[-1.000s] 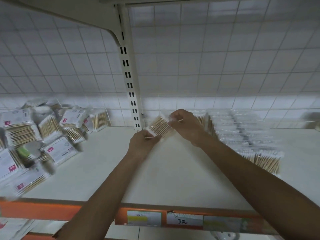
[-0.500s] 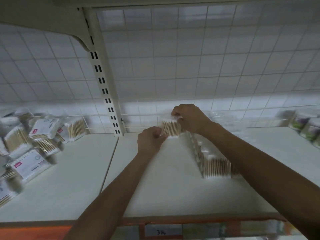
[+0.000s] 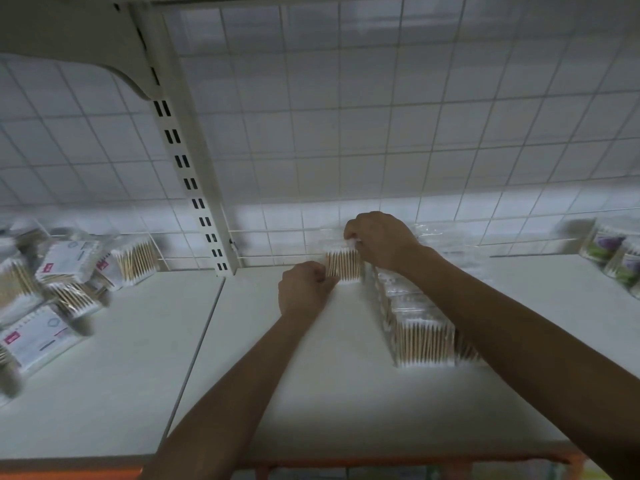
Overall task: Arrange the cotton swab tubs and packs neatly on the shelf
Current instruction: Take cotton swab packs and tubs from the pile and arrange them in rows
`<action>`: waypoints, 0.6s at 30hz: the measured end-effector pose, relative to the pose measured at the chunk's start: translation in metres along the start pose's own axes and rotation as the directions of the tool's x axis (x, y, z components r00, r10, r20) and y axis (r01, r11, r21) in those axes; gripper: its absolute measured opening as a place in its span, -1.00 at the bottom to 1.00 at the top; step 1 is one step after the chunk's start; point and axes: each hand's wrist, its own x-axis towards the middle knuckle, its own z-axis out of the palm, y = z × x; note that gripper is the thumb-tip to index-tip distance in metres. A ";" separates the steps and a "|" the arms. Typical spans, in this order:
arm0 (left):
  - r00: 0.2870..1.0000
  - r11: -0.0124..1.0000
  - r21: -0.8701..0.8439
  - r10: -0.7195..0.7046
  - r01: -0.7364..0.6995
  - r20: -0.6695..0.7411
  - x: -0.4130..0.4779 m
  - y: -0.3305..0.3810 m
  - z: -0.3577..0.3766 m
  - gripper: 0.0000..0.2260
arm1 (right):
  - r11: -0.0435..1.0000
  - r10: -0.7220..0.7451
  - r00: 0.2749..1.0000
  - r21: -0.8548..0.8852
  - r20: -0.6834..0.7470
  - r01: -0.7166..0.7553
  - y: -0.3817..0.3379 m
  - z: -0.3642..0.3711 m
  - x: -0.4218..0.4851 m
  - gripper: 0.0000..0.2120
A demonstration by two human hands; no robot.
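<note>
Now: swab pack [image 3: 343, 268], tilted in mid-air a second ago, stands upright at centre frame on the shelf [image 3: 311, 393], left grip [image 3: 304, 289] pinching its lower edge, right grip [image 3: 377, 240] pinching its top; placement beside existing row [image 3: 422, 337] nearly done.

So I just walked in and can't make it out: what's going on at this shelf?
A person is arranging cotton swab packs. The left hand and right hand both hold one clear pack upright at the back of the shelf, beside the far end of a standing row. A loose heap lies left; tubs stand far right.
</note>
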 end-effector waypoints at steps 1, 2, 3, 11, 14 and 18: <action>1.000 1.000 0.000 -0.009 0.009 0.004 0.001 0.000 0.001 -0.85 | 1.000 0.005 1.000 -0.007 -0.005 -0.005 0.000 0.000 0.000 -0.71; 1.000 1.000 0.004 -0.012 0.012 0.008 0.001 0.000 0.002 -0.85 | 1.000 0.009 1.000 -0.015 -0.008 -0.009 -0.001 0.000 0.001 -0.73; 1.000 1.000 0.009 -0.013 0.013 0.016 0.002 0.000 0.002 -0.86 | 1.000 0.010 1.000 -0.027 -0.013 -0.010 -0.001 0.001 0.001 -0.73; 0.998 0.997 0.064 0.038 -0.041 0.057 0.003 0.000 0.002 -0.81 | 0.995 0.006 1.000 -0.095 -0.005 -0.006 -0.005 0.000 0.001 -0.71; 0.996 0.995 0.079 0.057 -0.062 0.067 0.004 0.000 0.001 -0.79 | 0.996 0.008 1.000 -0.092 0.004 -0.008 -0.006 -0.002 0.001 -0.69; 0.994 0.992 0.097 0.073 -0.080 0.075 0.005 -0.001 0.000 -0.74 | 0.996 0.021 1.000 -0.084 0.005 -0.020 -0.012 -0.006 -0.001 -0.67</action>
